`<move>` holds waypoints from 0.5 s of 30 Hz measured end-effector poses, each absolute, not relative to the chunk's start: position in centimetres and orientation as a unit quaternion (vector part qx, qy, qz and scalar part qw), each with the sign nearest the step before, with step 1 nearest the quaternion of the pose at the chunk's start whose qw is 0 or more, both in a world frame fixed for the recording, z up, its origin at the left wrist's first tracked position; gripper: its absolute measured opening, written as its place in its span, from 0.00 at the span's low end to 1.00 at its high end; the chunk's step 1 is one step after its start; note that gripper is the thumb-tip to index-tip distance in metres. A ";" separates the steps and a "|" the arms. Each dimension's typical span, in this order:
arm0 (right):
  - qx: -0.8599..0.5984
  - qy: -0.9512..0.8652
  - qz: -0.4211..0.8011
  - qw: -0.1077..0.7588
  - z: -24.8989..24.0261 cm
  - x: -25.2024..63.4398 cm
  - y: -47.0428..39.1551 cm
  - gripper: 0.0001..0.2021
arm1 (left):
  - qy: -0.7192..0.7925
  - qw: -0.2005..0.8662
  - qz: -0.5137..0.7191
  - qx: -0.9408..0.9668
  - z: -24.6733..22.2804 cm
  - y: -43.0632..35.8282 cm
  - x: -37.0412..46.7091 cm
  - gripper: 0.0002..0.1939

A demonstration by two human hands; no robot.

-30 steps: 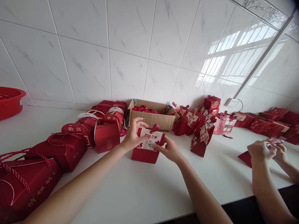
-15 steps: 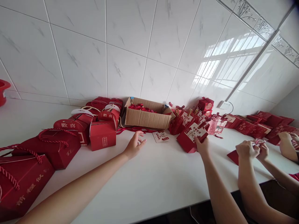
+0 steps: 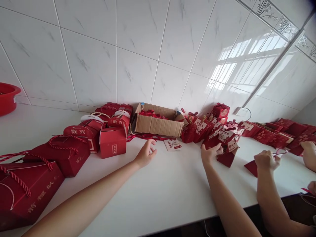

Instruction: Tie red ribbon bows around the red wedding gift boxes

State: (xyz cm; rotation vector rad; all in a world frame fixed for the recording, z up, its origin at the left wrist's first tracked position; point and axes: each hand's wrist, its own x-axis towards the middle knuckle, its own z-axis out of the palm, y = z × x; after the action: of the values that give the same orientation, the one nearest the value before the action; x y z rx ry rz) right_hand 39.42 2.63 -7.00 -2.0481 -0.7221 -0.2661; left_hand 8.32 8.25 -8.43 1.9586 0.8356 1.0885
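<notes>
My left hand point(image 3: 146, 154) hovers over the white table, fingers loosely bent and apart, holding nothing. Just right of it a white printed card point(image 3: 172, 144) with red lettering lies flat. My right hand point(image 3: 210, 154) is open beside the red gift boxes, its fingers stretched towards a small tilted red box point(image 3: 226, 158) with a card on it. Whether the fingertips touch that box I cannot tell. Behind this hand stands a cluster of small red gift bags point(image 3: 201, 128) with cards and ribbons.
A cardboard box point(image 3: 159, 126) of red ribbon stands against the tiled wall. Red gift boxes with rope handles point(image 3: 56, 153) line the left. A red basin point(image 3: 8, 98) is far left. On the right, a co-worker's hand point(image 3: 266, 160) works by a red piece point(image 3: 251, 168).
The red box with a card that my right hand held has left its former spot by the loose card. My right hand has opened. The view has shifted slightly left.
</notes>
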 end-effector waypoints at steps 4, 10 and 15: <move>-0.794 -0.453 -0.092 0.394 -7.4 33.3 4.1 0.28 | 0.329 0.360 0.423 0.764 -8.6 8.4 8.3 0.16; -0.803 -0.532 0.025 0.267 -7.4 27.7 6.6 0.31 | 0.324 0.354 0.416 0.773 -8.9 8.5 8.2 0.17; -0.812 -0.527 0.082 0.235 -6.5 28.1 5.8 0.27 | 0.321 0.355 0.412 0.776 -9.1 8.6 8.3 0.17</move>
State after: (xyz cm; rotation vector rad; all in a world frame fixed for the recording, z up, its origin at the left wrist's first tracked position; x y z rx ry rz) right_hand 28.14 5.79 -6.49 -2.2284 -1.4464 0.2244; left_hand 8.30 8.57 -9.08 2.0046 0.8292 1.0637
